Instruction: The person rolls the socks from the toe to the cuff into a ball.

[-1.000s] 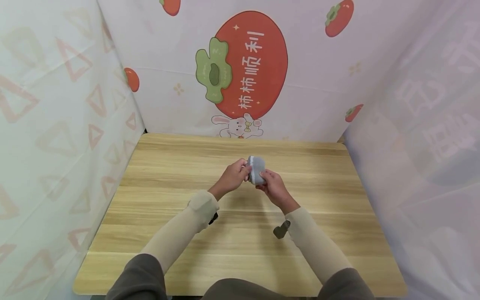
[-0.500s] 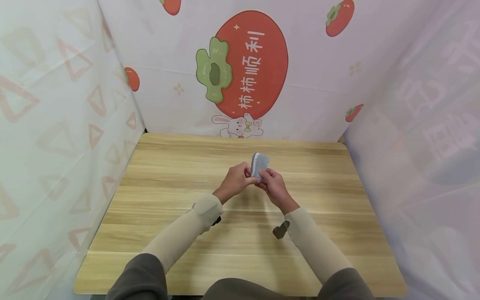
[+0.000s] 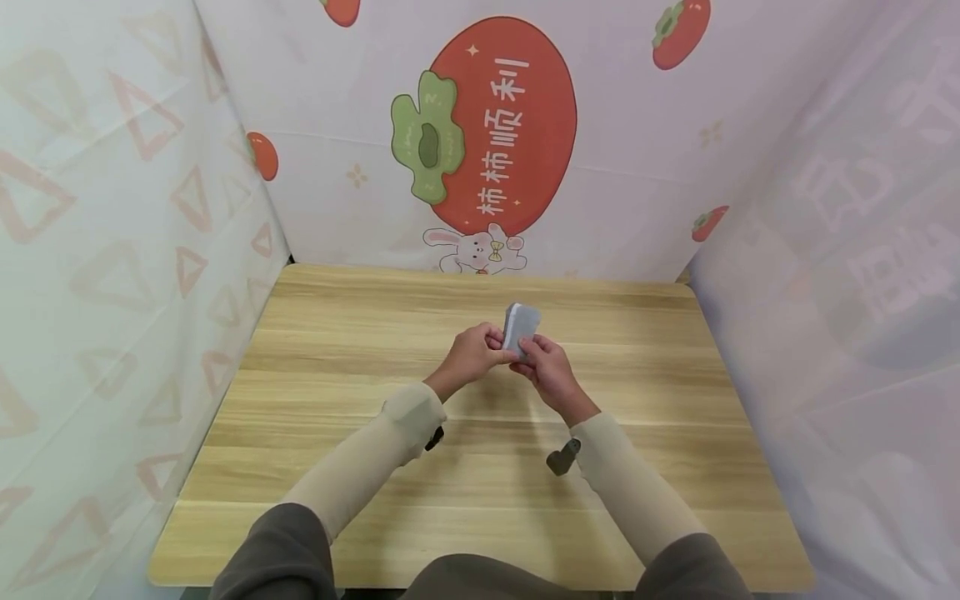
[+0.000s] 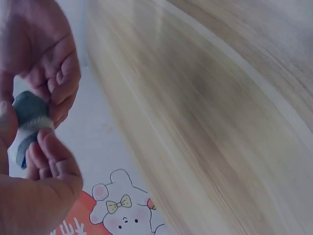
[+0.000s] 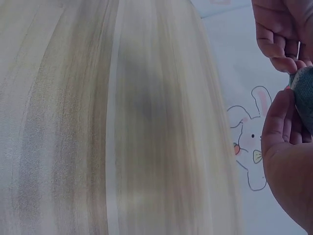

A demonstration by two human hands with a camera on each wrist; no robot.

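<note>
A small folded piece of grey-blue fabric with a white band (image 3: pixel 522 322) is held up between my two hands above the table; its exact kind is unclear. My left hand (image 3: pixel 471 355) pinches its lower left edge, thumb in front. On the lower right, my right hand (image 3: pixel 551 372) grips it with the thumb pressed on its face. In the left wrist view the fabric (image 4: pixel 32 113) shows a fuzzy white band between darker layers, fingers of both hands around it. Only one edge of the fabric (image 5: pixel 304 93) appears in the right wrist view.
Below the hands lies a wood-grain table (image 3: pixel 337 492). A white cloth backdrop (image 3: pixel 615 217) with persimmon and rabbit prints hangs behind it, and further cloth walls (image 3: pixel 112 333) close both sides. A dark device (image 3: pixel 564 457) sits at the right wrist.
My left hand has slid from the fabric's left side down to its lower edge. The fabric has tilted and risen slightly away from me, while the right hand has barely shifted.
</note>
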